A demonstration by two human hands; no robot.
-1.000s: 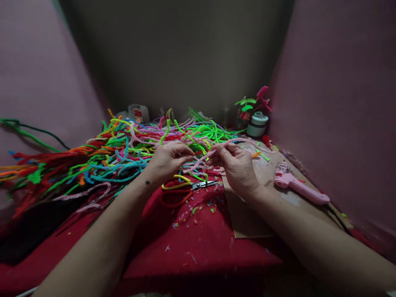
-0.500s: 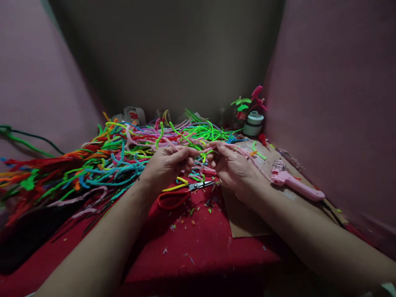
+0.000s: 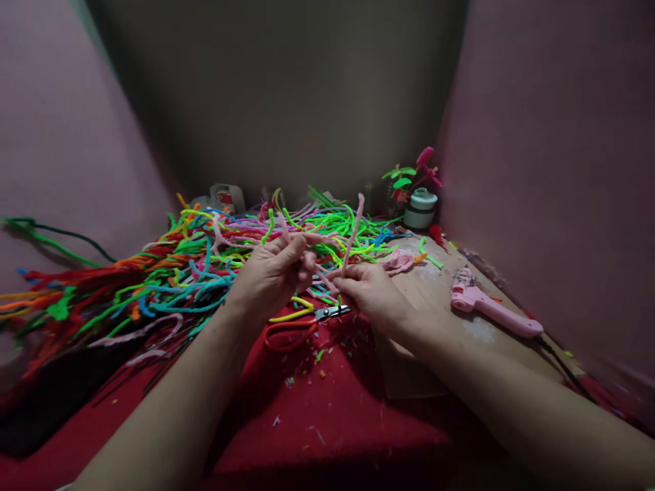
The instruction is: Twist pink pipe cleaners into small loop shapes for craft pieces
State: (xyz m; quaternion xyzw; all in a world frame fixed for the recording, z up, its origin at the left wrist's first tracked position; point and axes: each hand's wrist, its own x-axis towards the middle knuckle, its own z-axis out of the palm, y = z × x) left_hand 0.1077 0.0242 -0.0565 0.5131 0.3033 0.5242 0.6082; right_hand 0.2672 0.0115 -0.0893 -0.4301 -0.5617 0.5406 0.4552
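My left hand [image 3: 279,269] is closed in a pinch on a pink pipe cleaner in front of the colourful pile. To its right, my right hand [image 3: 366,283] pinches the pink pipe cleaner [image 3: 354,232], one length of which stands up above the fingers. The hands are a little apart. Below them, scissors [image 3: 327,312] with orange and yellow handles lie on the red cloth [image 3: 327,423]. A looped pink piece [image 3: 399,262] rests on the board beyond my right hand.
Many pipe cleaners [image 3: 168,273] spread over the left and back. At right, a pink glue gun [image 3: 496,312] lies on a brown board [image 3: 440,300]. Behind it stand a pale jar [image 3: 420,208] and green and pink fuzzy shapes [image 3: 402,174]. Small clippings dot the cloth.
My right hand has moved slightly down and left, and its pink pipe cleaner now points upward instead of trailing right. My left hand has shifted slightly left. The view has shifted a little.
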